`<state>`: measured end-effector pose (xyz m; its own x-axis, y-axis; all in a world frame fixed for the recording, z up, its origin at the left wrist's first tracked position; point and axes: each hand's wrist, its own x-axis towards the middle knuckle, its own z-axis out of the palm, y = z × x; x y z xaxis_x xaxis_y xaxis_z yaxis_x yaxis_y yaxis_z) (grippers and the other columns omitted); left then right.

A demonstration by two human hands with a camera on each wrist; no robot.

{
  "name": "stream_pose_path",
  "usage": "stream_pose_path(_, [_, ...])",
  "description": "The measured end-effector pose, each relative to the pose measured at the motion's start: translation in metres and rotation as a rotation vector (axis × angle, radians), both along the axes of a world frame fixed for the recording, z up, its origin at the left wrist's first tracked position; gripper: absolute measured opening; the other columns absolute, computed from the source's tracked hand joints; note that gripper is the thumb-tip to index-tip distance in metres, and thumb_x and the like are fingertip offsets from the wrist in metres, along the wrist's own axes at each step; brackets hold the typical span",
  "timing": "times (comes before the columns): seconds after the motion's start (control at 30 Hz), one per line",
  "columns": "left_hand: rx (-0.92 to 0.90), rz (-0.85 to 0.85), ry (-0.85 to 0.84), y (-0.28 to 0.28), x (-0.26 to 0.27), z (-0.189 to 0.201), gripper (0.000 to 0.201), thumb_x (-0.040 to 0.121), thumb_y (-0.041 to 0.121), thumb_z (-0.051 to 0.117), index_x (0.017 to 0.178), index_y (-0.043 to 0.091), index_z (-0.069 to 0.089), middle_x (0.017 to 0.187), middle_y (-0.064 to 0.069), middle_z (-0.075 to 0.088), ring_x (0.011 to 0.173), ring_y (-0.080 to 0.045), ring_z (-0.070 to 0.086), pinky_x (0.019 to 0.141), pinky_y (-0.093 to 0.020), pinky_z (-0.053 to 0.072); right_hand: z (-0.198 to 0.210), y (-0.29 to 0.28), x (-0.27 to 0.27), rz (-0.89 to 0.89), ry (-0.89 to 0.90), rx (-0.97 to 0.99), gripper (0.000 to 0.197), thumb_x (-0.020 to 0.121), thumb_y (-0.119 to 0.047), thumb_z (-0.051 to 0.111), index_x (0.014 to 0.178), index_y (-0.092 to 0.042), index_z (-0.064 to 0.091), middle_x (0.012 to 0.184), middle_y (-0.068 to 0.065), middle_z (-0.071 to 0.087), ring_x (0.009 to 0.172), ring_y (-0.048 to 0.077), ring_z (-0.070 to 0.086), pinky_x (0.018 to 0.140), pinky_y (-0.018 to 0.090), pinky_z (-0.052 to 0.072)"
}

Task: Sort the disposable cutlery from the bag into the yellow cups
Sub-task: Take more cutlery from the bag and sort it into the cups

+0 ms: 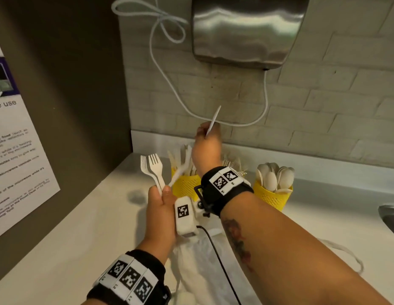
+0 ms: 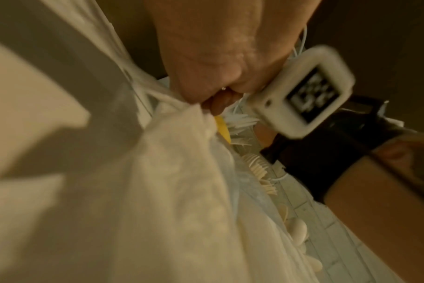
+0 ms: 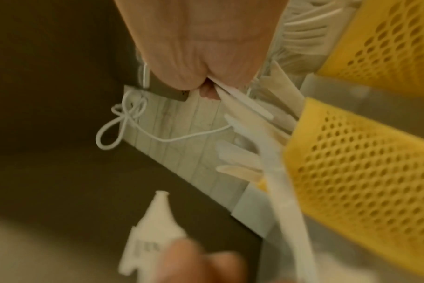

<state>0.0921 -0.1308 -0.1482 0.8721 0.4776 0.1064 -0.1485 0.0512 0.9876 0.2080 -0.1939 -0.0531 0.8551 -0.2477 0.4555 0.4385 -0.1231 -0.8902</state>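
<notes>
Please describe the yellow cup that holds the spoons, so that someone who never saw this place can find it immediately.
Find the steel dispenser on the brick wall, then look down to the white counter below it. Yellow mesh cups stand in a row by the wall; the spoon cup is the rightmost, nearest the sink. Only it shows rounded spoon bowls.

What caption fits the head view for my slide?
Left hand holds two white forks; right hand lifts one utensil above the yellow cups.
</notes>
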Motion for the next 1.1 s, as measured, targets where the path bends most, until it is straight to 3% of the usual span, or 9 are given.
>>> stream_pose_path(0.17, [0.138,0.037,0.026,0.012,0.009,0.003,0.021,0.104,0.036,0.037,0.094,0.021,0.047,0.073,-0.007,0.051,0.063,-0.023,0.048,0.06,-0.04,0.042,-0.016,0.001,0.012,-0.066,-0.117,-0.253,0.011,0.095,0.0,0.045,0.098,-0.001,0.055,0.096,0.013,0.053,0.082,0.021,0.048,0.073,0.022,0.033])
stream_pose_path(0.3, [0.147,0.052,0.054,0.025,0.022,-0.001,0.021,0.103,0.039,0.037,0.09,0.025,0.045,0.072,-0.005,0.047,0.061,-0.021,0.042,0.061,-0.04,0.038,-0.007,0.0,0.008,0.028,0.058,-0.128,0.021,0.102,-0.031,0.039,0.097,-0.014,0.05,0.086,0.008,0.058,0.077,0.026,0.055,0.068,0.03,0.04])
stream_pose_path(0.4, [0.138,0.011,0.058,0.021,0.019,-0.003,0.022,0.103,0.038,0.038,0.09,0.022,0.046,0.073,-0.005,0.047,0.063,-0.021,0.041,0.062,-0.041,0.037,-0.001,-0.004,0.009,0.015,0.118,-0.366,0.041,0.102,-0.043,0.033,0.104,-0.011,0.057,0.095,0.013,0.062,0.083,0.03,0.061,0.069,0.033,0.046])
stream_pose_path(0.6, [0.166,-0.021,0.02,0.017,0.012,-0.003,0.023,0.104,0.033,0.038,0.092,0.017,0.049,0.074,-0.003,0.051,0.064,-0.02,0.044,0.063,-0.038,0.039,-0.001,-0.011,0.011,0.043,-0.011,-0.687,0.027,0.098,-0.03,0.05,0.091,-0.006,0.059,0.088,0.016,0.061,0.078,0.034,0.061,0.061,0.027,0.035])
stream_pose_path(0.67, [0.169,-0.027,0.011,0.018,0.011,0.0,0.022,0.103,0.033,0.039,0.09,0.019,0.049,0.072,-0.001,0.05,0.062,-0.018,0.043,0.062,-0.038,0.039,-0.002,-0.013,0.01,0.047,0.042,-0.773,0.026,0.093,-0.029,0.059,0.103,-0.005,0.059,0.097,0.016,0.063,0.084,0.033,0.063,0.064,0.028,0.04])
stream_pose_path(0.77, [0.163,-0.051,-0.023,0.017,0.011,0.007,0.02,0.104,0.031,0.04,0.088,0.021,0.048,0.072,0.001,0.049,0.061,-0.016,0.043,0.06,-0.035,0.039,-0.003,-0.017,0.004,0.06,0.18,-0.902,0.056,0.082,-0.03,0.074,0.125,-0.008,0.048,0.118,0.014,0.06,0.101,0.033,0.063,0.078,0.034,0.051])
stream_pose_path(0.87, [0.208,-0.066,-0.051,0.014,0.01,0.013,0.018,0.104,0.031,0.04,0.092,0.022,0.05,0.074,-0.001,0.051,0.064,-0.016,0.046,0.061,-0.034,0.042,0.005,-0.023,-0.007,0.021,0.163,-0.878,0.064,0.081,-0.032,0.076,0.132,-0.01,0.042,0.126,0.014,0.052,0.106,0.033,0.06,0.085,0.037,0.052])
stream_pose_path(1.0, [0.301,-0.067,-0.105,0.006,0.012,0.022,0.018,0.104,0.028,0.041,0.098,0.017,0.054,0.079,-0.004,0.058,0.07,-0.021,0.054,0.066,-0.038,0.048,0.024,-0.028,-0.041,-0.014,0.108,-0.655,0.063,0.088,-0.055,0.058,0.135,-0.015,0.047,0.131,0.01,0.051,0.111,0.027,0.059,0.091,0.037,0.051])
stream_pose_path(1.1, [0.446,-0.067,-0.168,-0.004,0.011,0.035,0.007,0.1,0.009,0.048,0.1,0.01,0.054,0.084,0.0,0.058,0.076,-0.016,0.053,0.063,-0.02,0.047,0.029,-0.024,-0.074,0.241,0.208,-0.528,0.05,0.087,-0.06,0.058,0.109,-0.016,0.06,0.099,0.003,0.064,0.088,0.019,0.062,0.073,0.037,0.051])
